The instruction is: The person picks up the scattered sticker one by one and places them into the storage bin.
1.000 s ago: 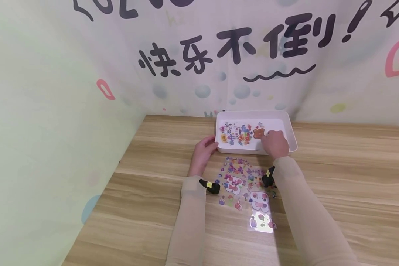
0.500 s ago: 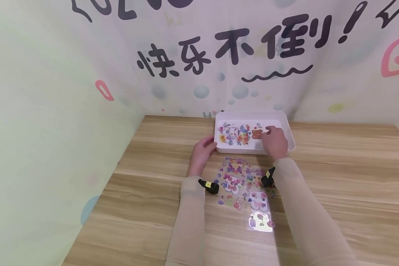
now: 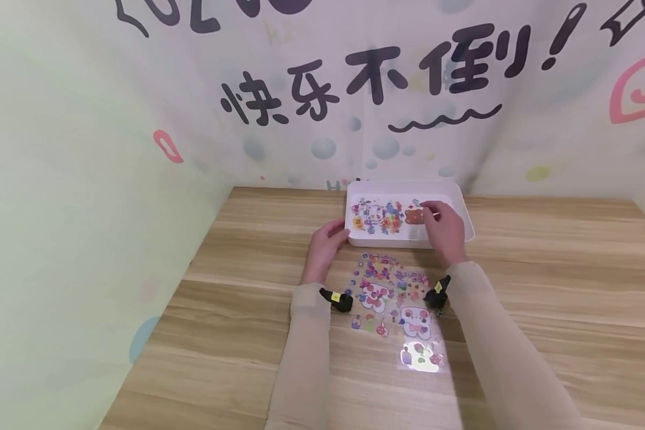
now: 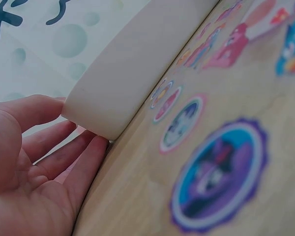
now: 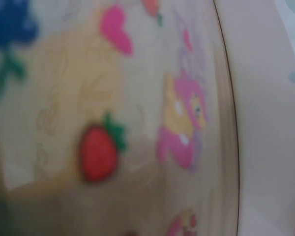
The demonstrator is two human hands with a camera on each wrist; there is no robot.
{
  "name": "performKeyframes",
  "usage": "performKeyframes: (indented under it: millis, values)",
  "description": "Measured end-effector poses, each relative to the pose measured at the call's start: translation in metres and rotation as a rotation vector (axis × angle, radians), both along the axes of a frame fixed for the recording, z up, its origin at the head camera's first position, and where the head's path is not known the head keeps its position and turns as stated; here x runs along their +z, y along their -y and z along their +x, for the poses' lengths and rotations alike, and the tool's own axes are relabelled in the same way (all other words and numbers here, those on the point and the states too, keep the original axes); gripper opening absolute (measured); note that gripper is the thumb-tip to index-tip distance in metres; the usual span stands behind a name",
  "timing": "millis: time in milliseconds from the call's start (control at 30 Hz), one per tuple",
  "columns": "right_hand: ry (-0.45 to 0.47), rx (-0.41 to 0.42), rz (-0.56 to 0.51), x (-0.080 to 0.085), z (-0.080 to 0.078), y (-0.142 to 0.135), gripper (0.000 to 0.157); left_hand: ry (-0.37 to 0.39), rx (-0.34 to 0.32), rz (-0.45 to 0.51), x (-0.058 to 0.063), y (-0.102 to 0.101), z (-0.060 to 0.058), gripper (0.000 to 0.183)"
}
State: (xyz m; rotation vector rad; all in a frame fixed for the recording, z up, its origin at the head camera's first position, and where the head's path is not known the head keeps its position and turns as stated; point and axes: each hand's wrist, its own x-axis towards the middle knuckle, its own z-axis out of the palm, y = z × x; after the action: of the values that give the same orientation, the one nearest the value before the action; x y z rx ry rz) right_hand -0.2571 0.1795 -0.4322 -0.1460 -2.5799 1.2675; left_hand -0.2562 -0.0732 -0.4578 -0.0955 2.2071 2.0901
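A shallow white tray (image 3: 387, 243) stands at the back of the table, against the printed cloth. My left hand (image 3: 323, 248) holds its near left corner; in the left wrist view the fingertips (image 4: 99, 142) rest at the tray's bottom edge. Inside the tray, over its right half, is my right hand (image 3: 447, 233). Its thumb and index finger are spread apart beside a brown bear-shaped sticker (image 3: 414, 216), the thumb at the bear's right edge. Colourful small stickers (image 3: 391, 218) cover the tray's left half. The right wrist view misses the hand's fingers.
Two clear sticker sheets lie on the wooden table (image 3: 236, 322) in front of the tray, between the forearms: a left sheet (image 3: 374, 297) and a right sheet (image 3: 416, 322) reaching nearer. Each wrist carries a black camera. The printed cloth (image 3: 301, 155) rises right behind the tray.
My right index finger has come up off the bear sticker and spread from the thumb; the right wrist has turned slightly. The left hand stays at the tray's corner.
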Motion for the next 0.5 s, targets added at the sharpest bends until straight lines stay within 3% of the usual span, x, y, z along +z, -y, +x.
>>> performKeyframes:
  millis: [233, 500]
  values:
    - [-0.067, 0.04, 0.011, 0.003, 0.007, 0.0, 0.038, 0.019, -0.015, 0.004, 0.003, 0.0, 0.0, 0.04]
    - [-0.037, 0.071, 0.007, 0.007, 0.017, -0.003, 0.037, 0.05, -0.036, -0.006, 0.025, -0.001, 0.012, 0.042]
